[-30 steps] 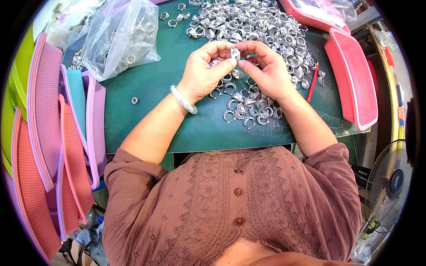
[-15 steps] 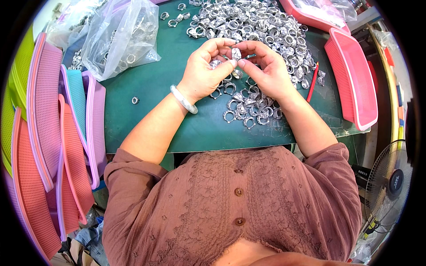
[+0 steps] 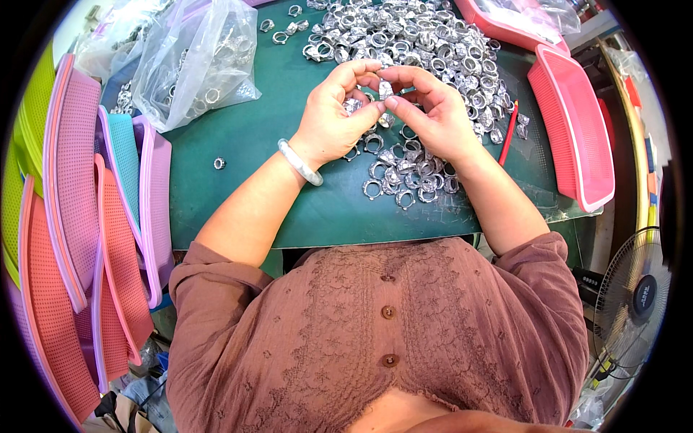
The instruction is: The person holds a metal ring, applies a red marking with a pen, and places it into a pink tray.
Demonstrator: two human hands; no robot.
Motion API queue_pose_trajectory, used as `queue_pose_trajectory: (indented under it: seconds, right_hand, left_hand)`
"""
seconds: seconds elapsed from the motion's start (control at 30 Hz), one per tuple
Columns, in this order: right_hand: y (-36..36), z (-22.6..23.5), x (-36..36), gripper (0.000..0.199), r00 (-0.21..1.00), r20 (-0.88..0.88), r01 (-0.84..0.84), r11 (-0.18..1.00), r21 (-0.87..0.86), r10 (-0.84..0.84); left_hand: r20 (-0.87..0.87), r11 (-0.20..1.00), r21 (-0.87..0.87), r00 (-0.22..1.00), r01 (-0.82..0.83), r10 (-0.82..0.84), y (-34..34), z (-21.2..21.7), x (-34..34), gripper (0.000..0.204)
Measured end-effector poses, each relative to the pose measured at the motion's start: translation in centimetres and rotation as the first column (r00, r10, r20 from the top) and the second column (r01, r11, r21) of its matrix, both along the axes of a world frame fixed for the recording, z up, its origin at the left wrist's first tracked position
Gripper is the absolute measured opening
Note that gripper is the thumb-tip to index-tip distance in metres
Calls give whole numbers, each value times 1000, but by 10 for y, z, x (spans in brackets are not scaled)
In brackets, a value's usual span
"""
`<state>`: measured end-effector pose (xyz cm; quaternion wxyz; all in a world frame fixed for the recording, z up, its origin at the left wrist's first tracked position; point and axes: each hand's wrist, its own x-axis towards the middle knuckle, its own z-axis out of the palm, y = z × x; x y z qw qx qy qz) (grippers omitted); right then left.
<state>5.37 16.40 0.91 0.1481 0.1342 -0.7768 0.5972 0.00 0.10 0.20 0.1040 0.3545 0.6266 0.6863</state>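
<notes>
Between the fingertips of both hands I hold a silver ring [image 3: 385,89] with a chunky, patterned face. My left hand [image 3: 333,108], with a pale bangle [image 3: 299,163] at the wrist, pinches it from the left; more silver metal shows within its curled fingers. My right hand [image 3: 437,108] grips the same ring from the right with thumb and forefinger. Beyond the hands spreads a large pile of silver rings [image 3: 404,32]. A smaller group of rings [image 3: 408,173] lies on the green tabletop [image 3: 289,216] just below my right hand.
A clear plastic bag [image 3: 209,65] of rings stands at the left, near stacked coloured baskets [image 3: 79,180]. One ring [image 3: 219,164] lies alone on the left. To the right are a red pencil [image 3: 509,133], a pink basket [image 3: 574,123] and a fan [image 3: 635,296].
The ring between my fingertips has shifted and turned very slightly. Both hands keep nearly the same place and grip.
</notes>
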Motion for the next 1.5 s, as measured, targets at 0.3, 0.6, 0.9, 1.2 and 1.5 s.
queue_pose_trajectory:
  seconds: [0.3, 0.6, 0.9, 1.2, 1.5]
  right_hand:
    - [-1, 1, 2, 31, 998, 56, 10, 1000, 1, -10]
    - [0, 0, 1, 31, 999, 51, -4, 1000, -15, 5]
    - [-1, -1, 0, 31, 999, 29, -19, 998, -52, 21]
    - [-1, 0, 1, 32, 999, -30, -16, 999, -52, 14]
    - [-1, -3, 0, 33, 999, -29, -16, 999, -40, 15]
  left_hand:
    - [-1, 1000, -17, 1000, 0, 0, 0, 0, 0, 50]
    - [25, 999, -40, 1000, 5, -4, -1, 2, 0, 50]
    - [43, 1000, -17, 999, 9, -8, -1, 0, 0, 52]
    - [190, 998, 23, 980, 57, -60, -4, 6, 1, 49]
    - [168, 998, 54, 985, 41, -50, -2, 1, 1, 45]
